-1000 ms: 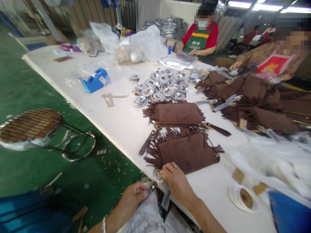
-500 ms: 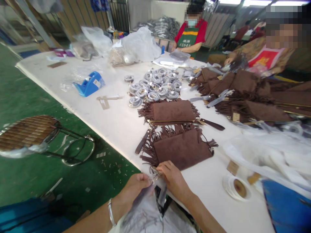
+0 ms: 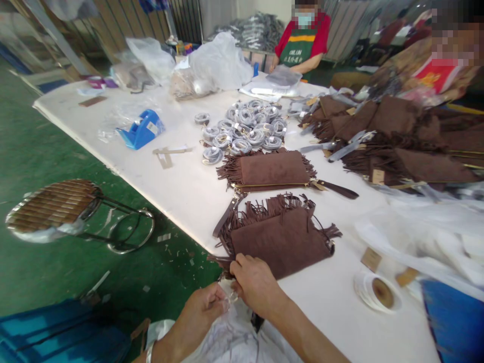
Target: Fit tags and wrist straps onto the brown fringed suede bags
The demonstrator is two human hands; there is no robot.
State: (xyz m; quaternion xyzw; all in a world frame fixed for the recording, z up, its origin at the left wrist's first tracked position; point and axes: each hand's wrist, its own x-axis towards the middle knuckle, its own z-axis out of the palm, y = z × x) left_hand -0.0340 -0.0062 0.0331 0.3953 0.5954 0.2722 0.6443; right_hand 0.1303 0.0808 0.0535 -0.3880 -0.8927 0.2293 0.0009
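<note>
A brown fringed clutch bag [image 3: 280,237] lies at the near edge of the table, its left end reaching past the edge. My right hand [image 3: 257,285] is closed at the bag's near left corner, with the thumb tucked under. Just left of it, my left hand [image 3: 202,307] pinches a small shiny metal clasp [image 3: 232,297], partly hidden by the fingers of both hands. Beyond this bag lies a second brown fringed clutch bag [image 3: 276,169], its zip facing me and its wrist strap [image 3: 338,189] stretched to the right.
Coiled grey-wrapped straps [image 3: 245,126] lie mid-table, beside a blue tape dispenser [image 3: 141,130]. More brown bags [image 3: 401,123] are heaped at right. A tape roll [image 3: 378,292] sits near a blue panel [image 3: 456,322]. A stool [image 3: 53,206] stands left; two co-workers are across the table.
Both hands have come slightly down and left. The near bag has slid toward me and to the left, its corner now by my right hand. The view has shifted a little.
</note>
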